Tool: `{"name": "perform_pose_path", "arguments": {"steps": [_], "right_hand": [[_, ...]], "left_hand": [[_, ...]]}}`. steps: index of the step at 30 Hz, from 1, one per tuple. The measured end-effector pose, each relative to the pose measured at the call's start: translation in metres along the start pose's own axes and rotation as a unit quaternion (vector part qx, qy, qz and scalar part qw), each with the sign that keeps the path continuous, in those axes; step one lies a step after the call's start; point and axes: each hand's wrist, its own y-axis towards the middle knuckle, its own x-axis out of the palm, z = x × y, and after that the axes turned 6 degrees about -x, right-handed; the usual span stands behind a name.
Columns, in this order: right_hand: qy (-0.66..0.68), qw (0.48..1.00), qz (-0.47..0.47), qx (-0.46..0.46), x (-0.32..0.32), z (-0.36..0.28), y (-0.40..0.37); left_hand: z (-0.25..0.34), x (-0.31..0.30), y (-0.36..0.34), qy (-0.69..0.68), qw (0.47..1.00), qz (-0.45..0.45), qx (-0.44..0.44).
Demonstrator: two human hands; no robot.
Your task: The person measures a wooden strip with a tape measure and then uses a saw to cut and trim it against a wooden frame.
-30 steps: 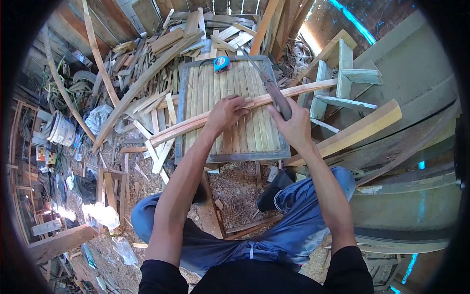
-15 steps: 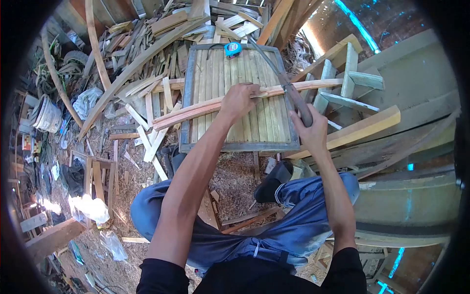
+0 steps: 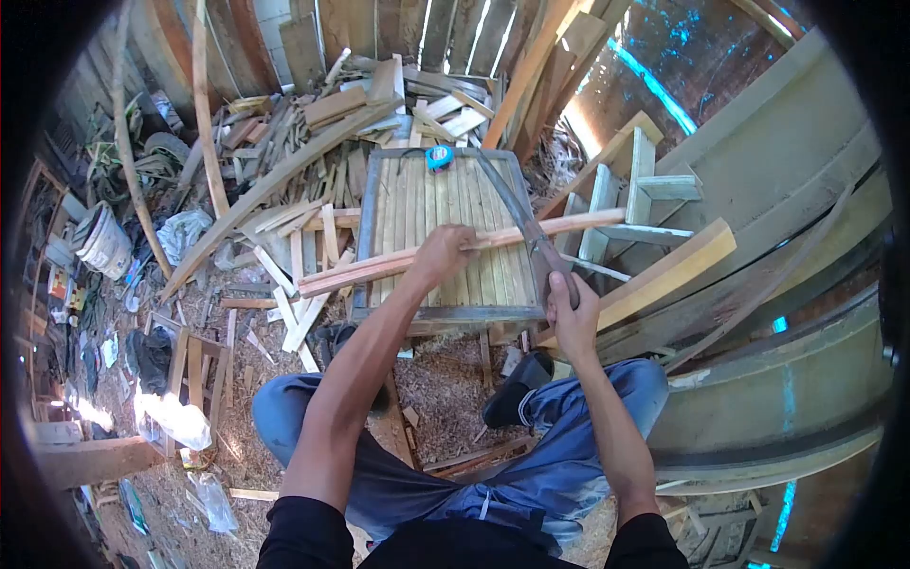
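Observation:
A long, slightly curved wooden strip (image 3: pixel 365 273) lies slantwise across a slatted wooden panel (image 3: pixel 417 204) with a dark frame. My left hand (image 3: pixel 444 251) is closed around the strip near its middle, pressing it over the slats. In my right hand (image 3: pixel 573 313) is the wooden handle of a machete (image 3: pixel 512 204). Its long dark blade points away from me and crosses the strip to the right of my left hand. Whether the edge is cutting into the wood cannot be made out. A blue tape measure (image 3: pixel 439 157) rests at the panel's far edge.
Behind the panel is a heap of scrap wood (image 3: pixel 332 123). A pale wooden frame piece (image 3: pixel 645 180) and a thick beam (image 3: pixel 664 270) stand close on the right. To the left are a white bucket (image 3: pixel 102 245) and a small wooden frame (image 3: pixel 194 356).
The head view has tilted upward, so the scene sits lower. The machete has drawn back toward me relative to the strip. My left hand keeps its grip.

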Motion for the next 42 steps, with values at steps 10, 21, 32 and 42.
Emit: {"name": "perform_pose_path", "arguments": {"steps": [10, 21, 32, 42], "right_hand": [[0.009, 0.998, 0.006, -0.064, 0.012, -0.01, -0.004], [-0.025, 0.995, 0.037, -0.092, -0.017, -0.032, -0.01], [-0.017, 0.99, 0.095, -0.107, -0.02, -0.016, 0.0], [-0.069, 0.994, 0.053, -0.072, -0.028, -0.014, -0.015]], "left_hand": [[0.026, -0.033, -0.045, 0.058, 0.998, 0.016, -0.033], [0.038, -0.055, -0.038, 0.102, 0.994, -0.012, -0.022], [0.053, -0.1, -0.051, 0.152, 0.987, -0.051, -0.015], [0.047, -0.007, -0.03, 0.075, 0.995, -0.058, 0.014]]}}
